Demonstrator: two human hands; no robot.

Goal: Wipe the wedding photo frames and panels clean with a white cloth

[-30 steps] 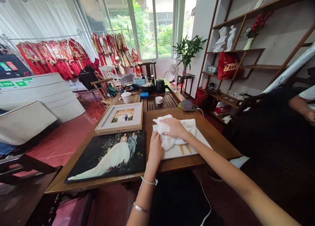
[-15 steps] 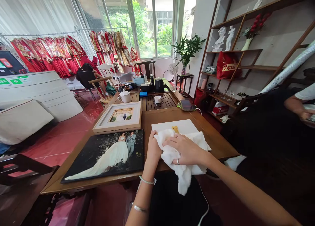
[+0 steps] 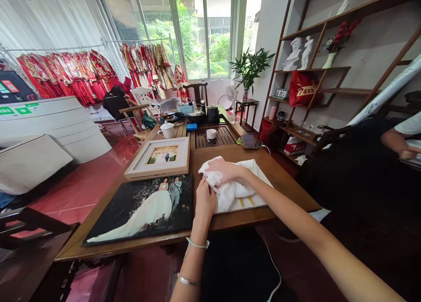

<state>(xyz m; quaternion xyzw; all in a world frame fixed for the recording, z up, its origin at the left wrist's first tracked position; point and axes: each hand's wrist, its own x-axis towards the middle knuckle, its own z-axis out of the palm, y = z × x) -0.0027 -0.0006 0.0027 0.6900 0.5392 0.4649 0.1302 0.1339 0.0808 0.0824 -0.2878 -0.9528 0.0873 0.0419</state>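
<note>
A white board [image 3: 265,181] with yellow marks, partly covered, lies near the table's front edge. On top of it is a bunched white cloth [image 3: 226,196]. My right hand [image 3: 225,169], wearing a ring, is closed on the cloth and presses it down near the board's far left corner. At the board's left edge, my left hand [image 3: 205,199] grips the board, with its fingertips close to the cloth. Left of that hand lies a dark wedding photo panel [image 3: 141,207], and behind the panel a pale wooden picture frame [image 3: 157,157] with a smaller photo.
A lidded white mug [image 3: 167,129], a white cup [image 3: 211,134] on a slatted tea tray [image 3: 226,137] and a blue box [image 3: 191,126] stand farther back on the wooden table [image 3: 287,197]. Shelves rise at right. Another person's hand [image 3: 408,151] shows at the right edge.
My right hand has pushed the cloth away from me and to the left across the board. The board's near edge and yellow marks now show. My left hand stays at the left edge.
</note>
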